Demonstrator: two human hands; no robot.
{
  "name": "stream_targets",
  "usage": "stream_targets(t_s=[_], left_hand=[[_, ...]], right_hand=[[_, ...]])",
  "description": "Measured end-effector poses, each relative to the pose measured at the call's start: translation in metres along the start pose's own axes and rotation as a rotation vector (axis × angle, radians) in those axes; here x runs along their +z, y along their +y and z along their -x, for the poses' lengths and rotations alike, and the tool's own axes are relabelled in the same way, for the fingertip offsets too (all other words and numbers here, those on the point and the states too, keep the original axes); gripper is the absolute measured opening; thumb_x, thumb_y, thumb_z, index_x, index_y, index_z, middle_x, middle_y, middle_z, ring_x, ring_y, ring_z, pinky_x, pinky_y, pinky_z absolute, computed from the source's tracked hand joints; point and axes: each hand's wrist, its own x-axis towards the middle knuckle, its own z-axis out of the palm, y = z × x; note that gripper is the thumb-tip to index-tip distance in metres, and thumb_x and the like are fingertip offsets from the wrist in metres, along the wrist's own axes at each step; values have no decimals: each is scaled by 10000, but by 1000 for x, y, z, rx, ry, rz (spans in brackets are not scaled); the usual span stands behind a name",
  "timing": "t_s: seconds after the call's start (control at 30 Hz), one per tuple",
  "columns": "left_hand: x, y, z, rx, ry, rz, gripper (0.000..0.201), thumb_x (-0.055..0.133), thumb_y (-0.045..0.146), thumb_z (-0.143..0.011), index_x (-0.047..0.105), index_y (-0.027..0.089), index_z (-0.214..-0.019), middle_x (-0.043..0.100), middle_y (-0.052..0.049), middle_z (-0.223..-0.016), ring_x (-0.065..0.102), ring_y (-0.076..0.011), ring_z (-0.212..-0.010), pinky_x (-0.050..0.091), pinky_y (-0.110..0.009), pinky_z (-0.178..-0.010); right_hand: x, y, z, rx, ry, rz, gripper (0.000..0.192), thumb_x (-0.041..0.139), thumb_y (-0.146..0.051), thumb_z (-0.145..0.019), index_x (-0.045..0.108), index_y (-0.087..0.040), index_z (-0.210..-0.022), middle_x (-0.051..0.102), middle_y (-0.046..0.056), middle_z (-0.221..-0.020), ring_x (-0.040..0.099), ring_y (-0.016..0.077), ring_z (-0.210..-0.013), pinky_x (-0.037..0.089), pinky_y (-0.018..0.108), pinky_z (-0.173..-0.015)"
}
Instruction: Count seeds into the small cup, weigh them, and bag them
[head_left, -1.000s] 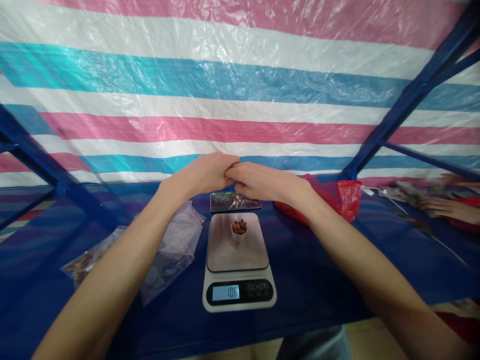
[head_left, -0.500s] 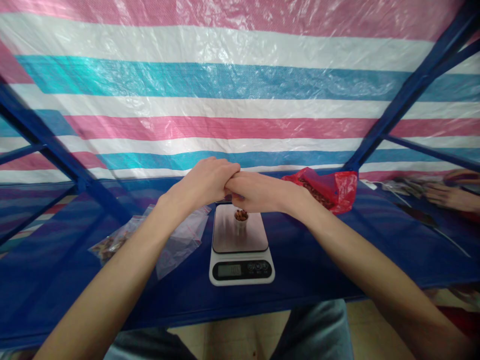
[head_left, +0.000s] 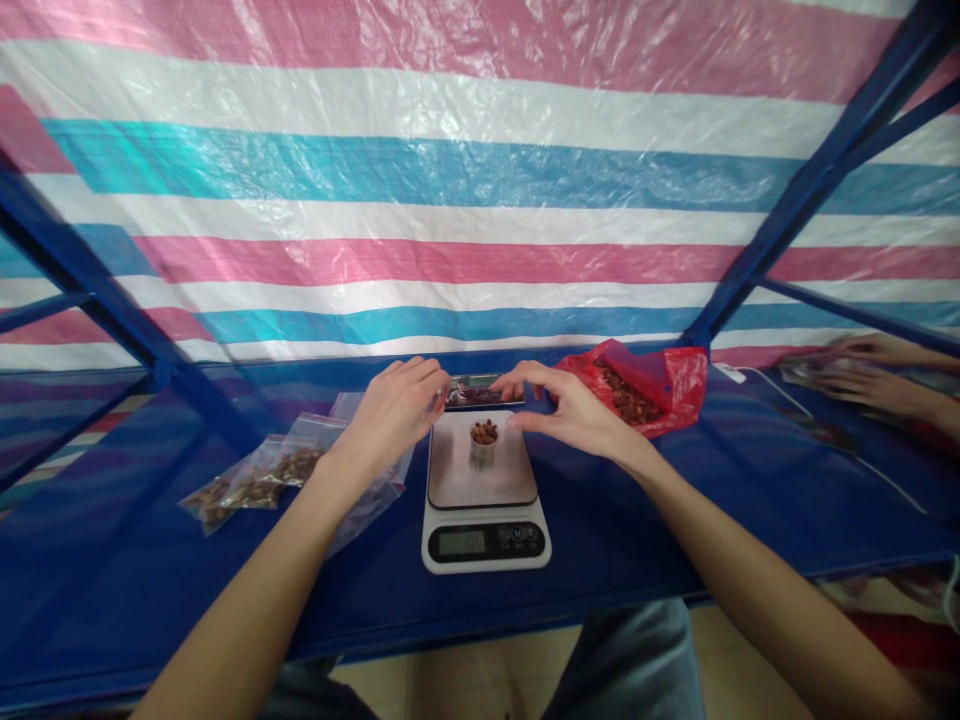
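Cup (head_left: 484, 452) stands between left grip (head_left: 397, 408) and right grip (head_left: 576, 410), apart from both.

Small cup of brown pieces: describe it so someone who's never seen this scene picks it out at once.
On the blue table, find the white scale. Near the back of its shiny top plate stands the small pale cup, heaped with brown pieces. Unlike the floppy red bag and clear bags to either side, it is round and upright.
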Motion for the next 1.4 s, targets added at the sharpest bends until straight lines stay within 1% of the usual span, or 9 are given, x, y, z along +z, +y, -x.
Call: stream_targets(t_s=[0.13,0.33,0.53,0.67,0.8,0.93,1.07,1.2,1.4], left_hand=[[11,6,4,11,5,58,147,583,127,-1012,716,174,-1054,730,-66,-991,661,-256,-965,536,-384,-863],[16,4,8,-88,-27,238,168,580,110,-1003,707,173,-1093,745,-75,-1039,669,-251,-1027,561,-375,-894],[15,3,8,-187,-34,249,128,616,89,-939,696,179,-983,747,-74,-1001,670,-253,-978,556,-386,-887],[15,5,7,-195,-44,234,153,607,113,-944,730,183,-1002,763,-88,-1011,664,-271,-1014,544,-405,-910],[13,9,5,-184,-62,227,156,614,124,-942,749,179,-999,776,-94,-1003,640,-302,-1085,521,-440,-941],[14,15,5,-181,-61,199,139,643,121,-917,737,180,-1002,782,-92,-1022,624,-310,-1092,500,-442,-938],[14,17,5,-207,-86,156,97,695,153,-893,716,190,-981,783,-96,-1031,620,-319,-1094,493,-434,-909],[11,17,4,-256,-86,136,99,707,175,-890,715,183,-988,773,-119,-1032,629,-332,-1081,497,-443,-886],[11,15,3,-346,-69,183,95,691,170,-870,719,176,-960,759,-127,-957,656,-336,-1007,511,-428,-837]], right_hand=[[10,9,3,46,-76,25,535,945,-458,-776,753,-231,-1221,695,55,-1086,643,243,-1045,514,376,-938],[21,6,2,88,-131,98,411,965,-394,-759,796,-220,-1091,695,58,-1059,609,264,-1098,495,395,-976],[25,2,3,93,-125,109,338,941,-350,-795,817,-235,-1088,690,61,-1061,618,250,-1074,502,391,-958],[30,-1,2,91,-66,75,279,922,-335,-810,814,-218,-1040,737,71,-1060,652,252,-1070,512,410,-978],[37,-1,-6,154,34,-115,283,877,-321,-830,774,-189,-1058,797,71,-1083,732,240,-1036,551,408,-977],[43,-4,-18,190,32,-176,260,841,-263,-831,739,-172,-1052,818,70,-1055,775,228,-998,581,390,-957],[46,-12,-29,158,-8,7,217,813,-211,-842,740,-174,-1043,817,64,-1039,771,222,-970,577,372,-923],[45,-24,-41,106,-93,306,179,816,-240,-872,765,-172,-1029,797,61,-978,740,223,-906,540,344,-845],[49,-46,-55,19,-230,695,237,748,-277,-980,751,-156,-1185,705,102,-1112,696,224,-900,474,324,-758]])
